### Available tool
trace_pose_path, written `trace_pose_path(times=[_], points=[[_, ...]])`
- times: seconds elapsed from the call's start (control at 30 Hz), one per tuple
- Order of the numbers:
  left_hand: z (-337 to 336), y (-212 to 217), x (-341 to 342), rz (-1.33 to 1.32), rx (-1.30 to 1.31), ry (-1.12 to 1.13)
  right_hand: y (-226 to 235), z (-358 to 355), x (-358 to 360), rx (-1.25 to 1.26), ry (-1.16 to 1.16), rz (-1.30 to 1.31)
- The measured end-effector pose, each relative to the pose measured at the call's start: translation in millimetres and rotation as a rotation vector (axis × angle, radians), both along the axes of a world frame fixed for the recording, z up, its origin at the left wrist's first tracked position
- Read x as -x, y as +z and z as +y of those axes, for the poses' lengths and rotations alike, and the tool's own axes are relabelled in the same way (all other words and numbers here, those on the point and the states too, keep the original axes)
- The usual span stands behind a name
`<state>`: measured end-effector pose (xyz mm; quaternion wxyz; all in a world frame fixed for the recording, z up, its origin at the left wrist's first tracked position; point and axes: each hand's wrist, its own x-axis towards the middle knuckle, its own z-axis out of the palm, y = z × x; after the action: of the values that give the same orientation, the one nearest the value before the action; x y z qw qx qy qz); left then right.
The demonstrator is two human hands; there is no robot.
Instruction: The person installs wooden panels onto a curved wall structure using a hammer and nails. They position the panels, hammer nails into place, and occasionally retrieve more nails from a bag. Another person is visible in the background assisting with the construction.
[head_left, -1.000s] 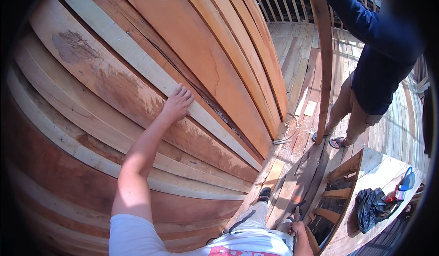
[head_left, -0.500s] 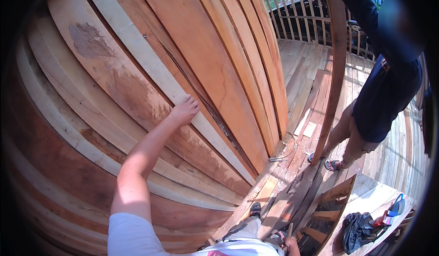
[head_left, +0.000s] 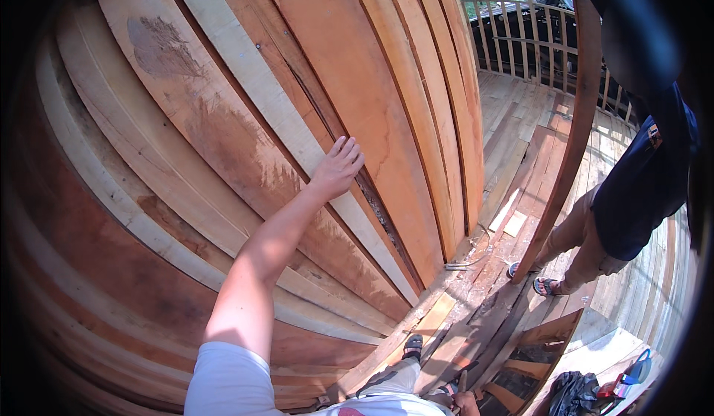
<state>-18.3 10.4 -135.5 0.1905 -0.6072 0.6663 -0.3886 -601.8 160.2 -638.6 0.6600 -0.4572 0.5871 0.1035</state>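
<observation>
Stretched out across a leaning row of long wooden planks, my left hand (head_left: 338,168) lies over the edge between a pale narrow plank (head_left: 279,107) and the reddish boards beside it. Its fingers are apart and touch the wood; nothing is held in them. A dark gap with rough edges (head_left: 378,211) runs down the boards just below the fingers. Low in the view, by my leg, my right hand (head_left: 466,401) is closed around a short wooden handle (head_left: 462,380). The rest of what it holds cannot be made out.
A person in dark clothes (head_left: 643,185) stands at right beside an upright curved beam (head_left: 573,148). An opening with crosspieces (head_left: 524,369) lies in the plank floor (head_left: 513,152). Near it are a black plastic bag (head_left: 573,394) and a blue roll-like item (head_left: 638,368).
My left hand has slid right across the pale plank toward the reddish board, its fingers now more spread. The view has shifted slightly. My right hand stays low with the handle.
</observation>
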Motion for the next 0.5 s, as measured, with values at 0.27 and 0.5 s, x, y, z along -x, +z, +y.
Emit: trace_pose_path(times=[0.27,0.5], points=[[-11.5,-17.7,4.0,-0.131,-0.092,0.217,53.7,-13.8,-8.3,0.04,0.131,0.055],[-19.9,-11.2,12.7,-0.156,-0.076,0.225,-103.4,4.8,7.8,0.215,0.365,0.115]])
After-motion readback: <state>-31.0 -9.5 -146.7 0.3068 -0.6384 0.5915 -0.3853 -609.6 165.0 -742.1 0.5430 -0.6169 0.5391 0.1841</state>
